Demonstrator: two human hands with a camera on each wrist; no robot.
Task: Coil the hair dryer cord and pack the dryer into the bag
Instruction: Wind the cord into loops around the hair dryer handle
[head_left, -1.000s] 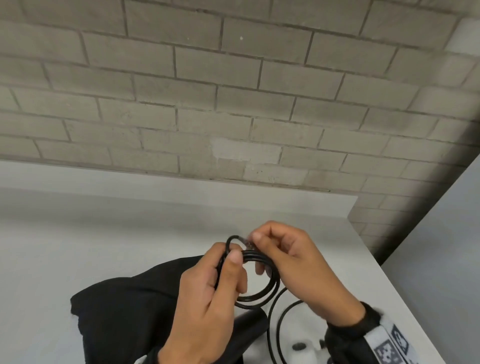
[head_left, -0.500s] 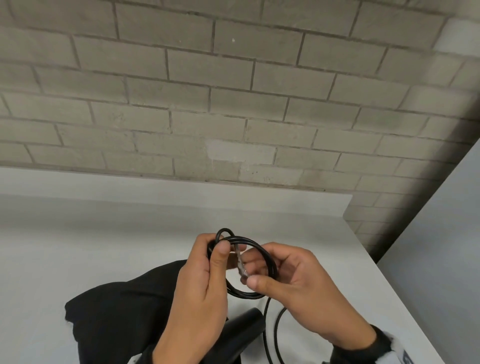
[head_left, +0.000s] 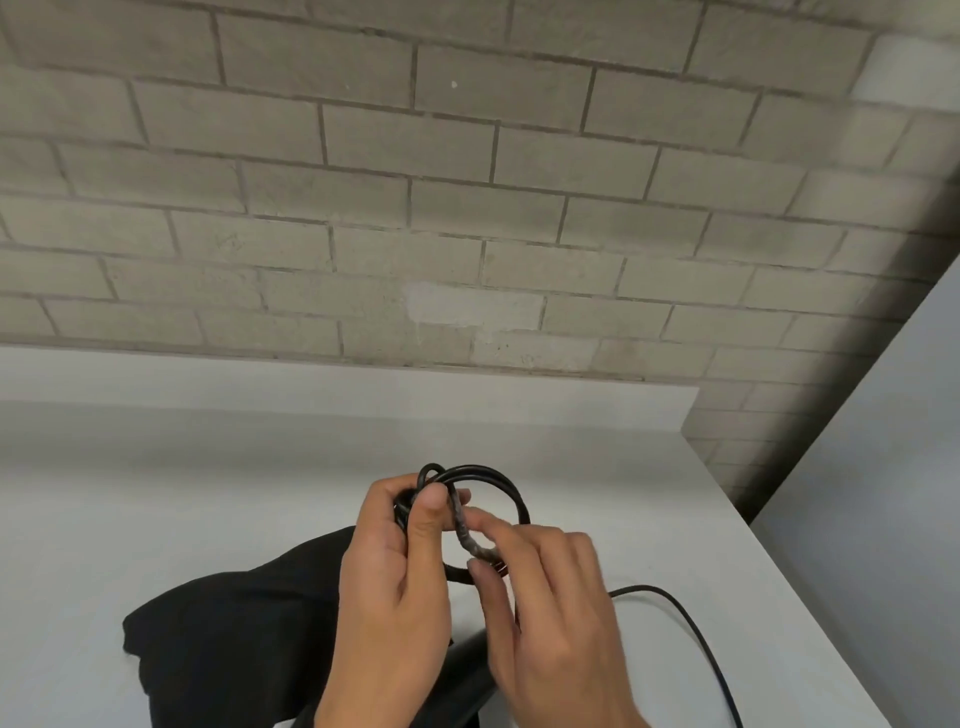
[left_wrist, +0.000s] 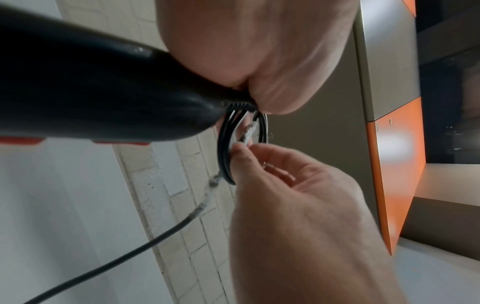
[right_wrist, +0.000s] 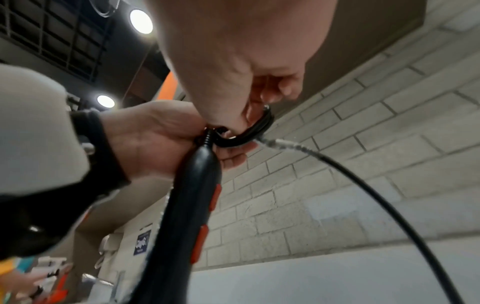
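Note:
My left hand (head_left: 415, 506) grips a small coil of black cord (head_left: 488, 475) above the table, thumb pressed over the loops. My right hand (head_left: 480, 545) pinches a grey, taped stretch of the same cord (head_left: 464, 535) across the front of the coil. The black hair dryer handle (right_wrist: 189, 205), with orange-red buttons, hangs down from the coil, and its strain relief sits by my left palm (right_wrist: 155, 139). Loose cord (head_left: 680, 613) trails to the right over the table. The black bag (head_left: 234, 623) lies crumpled under my left forearm.
A white table (head_left: 208, 493) runs back to a grey brick wall (head_left: 467, 208). Its right edge (head_left: 779, 561) drops off beside a pale panel. An orange and grey cabinet (left_wrist: 394, 164) shows in the left wrist view.
My right hand has come down from the top of the coil to its front, drawing the taped cord with it. The loose cord now swings out to the right.

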